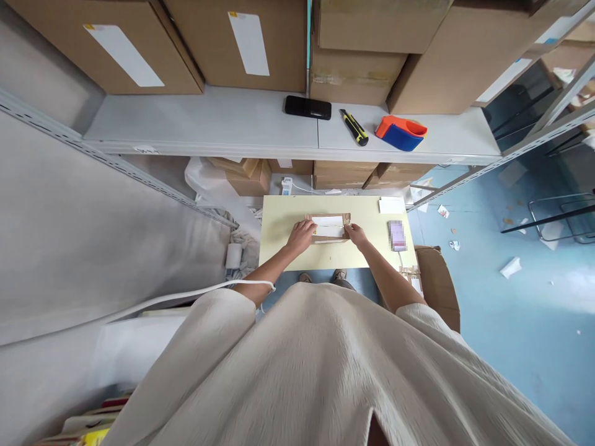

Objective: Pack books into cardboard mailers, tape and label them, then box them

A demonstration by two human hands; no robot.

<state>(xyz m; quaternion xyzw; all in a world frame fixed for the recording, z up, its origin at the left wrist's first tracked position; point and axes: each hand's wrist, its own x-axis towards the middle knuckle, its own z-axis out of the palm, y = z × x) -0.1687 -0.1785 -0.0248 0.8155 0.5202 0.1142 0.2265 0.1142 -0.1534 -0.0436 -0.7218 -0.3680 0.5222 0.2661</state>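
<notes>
I locate the small carton [331,238] on the counter [281,257], near the middle of its surface, with its long side running left to right. A white label [329,221] covers much of its upper face, and brown tape [346,219] shows at the right end.

Left hand [302,235]: in contact with the left end of the carton, fingers bent over the upper face and reaching the label. From my viewpoint I cannot tell whether it grips the carton or only presses on it.

Right hand [356,235]: thumb and fingers drawn together, pinching the carton at its right end. The exact edge held is too small for me to resolve.

On the right side of the counter I note a purple pack [396,235], its surface blurred, well apart from the right hand. A white sheet [392,205] lies near it, at the far right corner.

Above and beyond the counter, a grey shelf [209,127] carries, from left to right, a black phone [307,107], a yellow-and-black cutter [355,128] and an orange-and-blue tape dispenser [401,132]. Large cardboard boxes [260,56] stand behind these items. A white cable [186,295] crosses the left arm.
</notes>
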